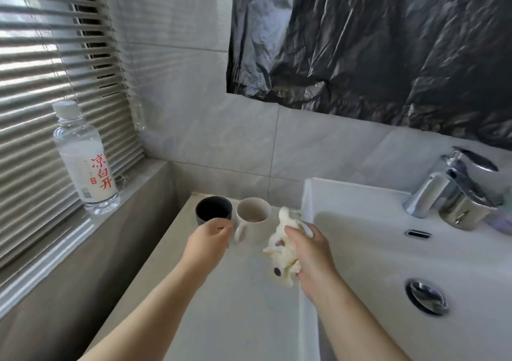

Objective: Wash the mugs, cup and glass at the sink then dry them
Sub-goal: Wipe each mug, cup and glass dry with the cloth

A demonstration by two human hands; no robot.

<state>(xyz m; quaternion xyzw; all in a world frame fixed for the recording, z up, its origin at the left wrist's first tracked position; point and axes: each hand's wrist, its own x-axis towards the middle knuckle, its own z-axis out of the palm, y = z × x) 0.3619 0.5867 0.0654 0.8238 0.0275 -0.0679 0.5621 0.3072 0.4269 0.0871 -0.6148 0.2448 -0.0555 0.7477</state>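
Observation:
A dark cup (pixel 213 208) and a white mug (pixel 253 210) with its handle toward me stand upright side by side at the back of the pale counter (pixel 235 305). My left hand (pixel 208 240) is just in front of the dark cup, fingers and thumb curled round what looks like a clear glass (pixel 228 240), which is faint and mostly hidden. My right hand (pixel 311 255) grips a cream cloth (pixel 281 261) with purple dots, bunched over the counter beside the sink's left rim.
The white sink (pixel 360 250) lies to the right, with a chrome tap (pixel 432 191), a metal container (pixel 465 211) and the drain (pixel 426 295). A water bottle (pixel 83 155) stands on the window ledge at left, by the blinds. Black plastic sheeting (pixel 374 42) covers the wall.

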